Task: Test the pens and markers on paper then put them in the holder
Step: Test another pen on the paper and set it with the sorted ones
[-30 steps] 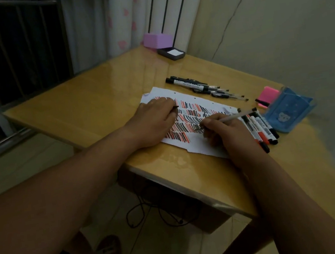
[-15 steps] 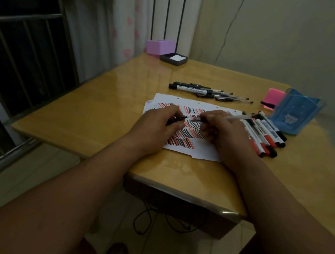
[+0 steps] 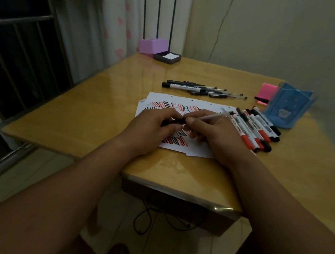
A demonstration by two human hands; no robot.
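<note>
A white paper [image 3: 196,153] covered with red and black strokes lies on the wooden table [image 3: 88,120]. My right hand [image 3: 212,133] grips a thin pale pen [image 3: 214,116] above the paper. My left hand [image 3: 154,130] pinches a black pen cap [image 3: 172,122], which meets the pen's tip end. Several red and black markers [image 3: 253,130] lie in a row just right of my right hand. More black pens and a marker [image 3: 198,89] lie beyond the paper. A blue holder [image 3: 286,108] lies on its side at the right.
A pink block [image 3: 267,91] with a black clip sits left of the blue holder. A purple box [image 3: 152,47] and a dark tray with a white pad [image 3: 167,57] stand at the far corner. The wall runs close along the right, and the table edge is near my forearms.
My right hand lifted the pen from the paper and brought it toward my left hand. The cap in my left hand now meets the pen tip. The camera view shifted slightly.
</note>
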